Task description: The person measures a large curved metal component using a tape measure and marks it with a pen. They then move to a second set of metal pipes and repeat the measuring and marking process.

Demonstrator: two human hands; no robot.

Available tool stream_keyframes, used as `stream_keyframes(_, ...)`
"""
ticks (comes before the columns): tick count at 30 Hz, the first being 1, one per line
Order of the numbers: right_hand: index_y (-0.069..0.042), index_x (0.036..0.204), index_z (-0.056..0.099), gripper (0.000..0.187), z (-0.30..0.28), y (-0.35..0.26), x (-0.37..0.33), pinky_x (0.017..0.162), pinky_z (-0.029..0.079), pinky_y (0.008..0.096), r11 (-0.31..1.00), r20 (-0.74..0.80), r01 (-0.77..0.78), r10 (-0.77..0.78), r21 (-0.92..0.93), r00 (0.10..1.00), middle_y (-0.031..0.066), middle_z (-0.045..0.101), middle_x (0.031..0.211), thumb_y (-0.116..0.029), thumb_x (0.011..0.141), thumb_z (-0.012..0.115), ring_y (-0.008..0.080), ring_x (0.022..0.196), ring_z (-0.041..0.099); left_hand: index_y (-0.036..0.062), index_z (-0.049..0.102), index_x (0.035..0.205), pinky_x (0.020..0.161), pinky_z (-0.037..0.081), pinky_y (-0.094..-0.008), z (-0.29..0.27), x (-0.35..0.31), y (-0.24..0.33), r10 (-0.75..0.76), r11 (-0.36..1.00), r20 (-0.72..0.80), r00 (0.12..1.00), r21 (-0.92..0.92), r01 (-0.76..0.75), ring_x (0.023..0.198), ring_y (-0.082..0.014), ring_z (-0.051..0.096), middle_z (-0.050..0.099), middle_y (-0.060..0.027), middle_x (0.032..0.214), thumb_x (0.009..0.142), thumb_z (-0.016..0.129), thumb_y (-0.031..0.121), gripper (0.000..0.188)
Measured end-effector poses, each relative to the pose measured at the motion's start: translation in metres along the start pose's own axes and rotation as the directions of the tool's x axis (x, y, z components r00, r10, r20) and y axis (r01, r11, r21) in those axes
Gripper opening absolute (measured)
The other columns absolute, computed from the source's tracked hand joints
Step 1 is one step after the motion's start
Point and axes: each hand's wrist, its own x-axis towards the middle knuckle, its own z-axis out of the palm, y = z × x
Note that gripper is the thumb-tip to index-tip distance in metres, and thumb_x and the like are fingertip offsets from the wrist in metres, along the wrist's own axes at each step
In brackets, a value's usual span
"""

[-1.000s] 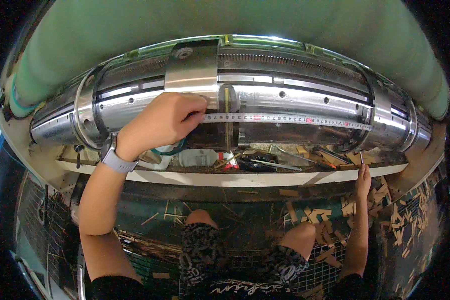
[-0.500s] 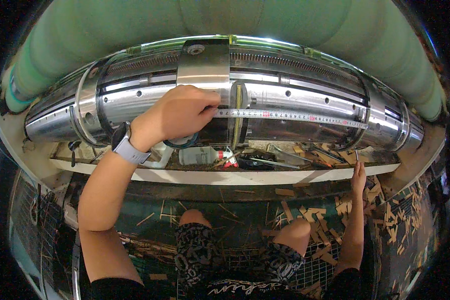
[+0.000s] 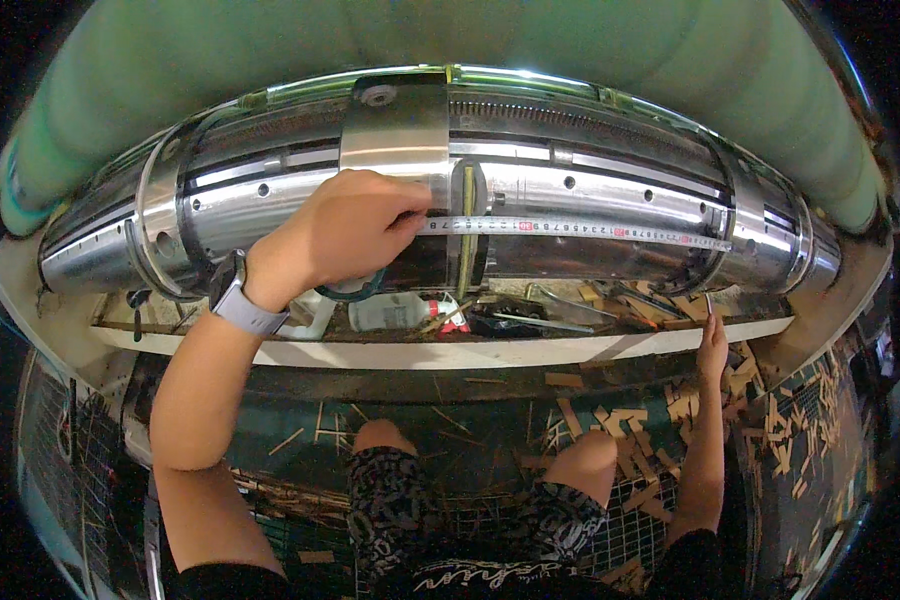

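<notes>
A shiny steel cylinder with slots, round holes and raised bands lies crosswise ahead of me. Along its front stretches the white blade of a tape measure, reaching from my left fist to a band on the right. My left hand, with a watch on its wrist, is closed around the blade's left end; its fingertips are mostly hidden. Below it shows a dark curved object, too covered to name. My right hand pinches a thin, shiny metal rod near the front ledge, below the cylinder's right part.
A large green roller spans the far side. Under the cylinder, a trough with a pale front ledge holds a white bottle, metal tools and scraps. Wooden pieces litter the floor grating around my knees.
The whole view has shifted slightly, so everything sits a little farther left. Both hands keep their grips, and the tape stays stretched along the cylinder.
</notes>
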Motion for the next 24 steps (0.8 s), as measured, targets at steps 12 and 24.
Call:
stream_keyframes(12,-0.001,0.099,0.054,0.043,0.014,0.023,-0.003,0.063,0.04,0.0425,0.996,-0.015,-0.067,0.068,0.06,0.998,0.0213,0.056,0.076,-0.039,0.091,0.035,0.0386,0.071,0.053,0.0018,0.049,0.08,0.059,0.041,-0.0407,0.002,0.005,0.001,0.037,0.999,-0.03,0.999,-0.01,-0.037,0.07,-0.038,0.051,0.05,-0.0194,0.073,0.077,0.052,0.01,0.01)
stream_keyframes(24,-0.001,0.087,0.055,0.042,0.002,-0.011,-0.015,0.06,0.041,0.0435,0.983,-0.001,-0.18,0.18,0.029,0.984,0.019,0.058,0.075,-0.037,0.09,0.034,0.0382,0.067,0.054,-0.0009,0.047,0.074,0.058,0.038,-0.0416,-0.002,0.011,0.021,-0.132,0.988,-0.032,0.991,-0.089,0.128,0.067,-0.0387,0.049,0.049,-0.0196,0.069,0.074,0.05,0.008,0.009)
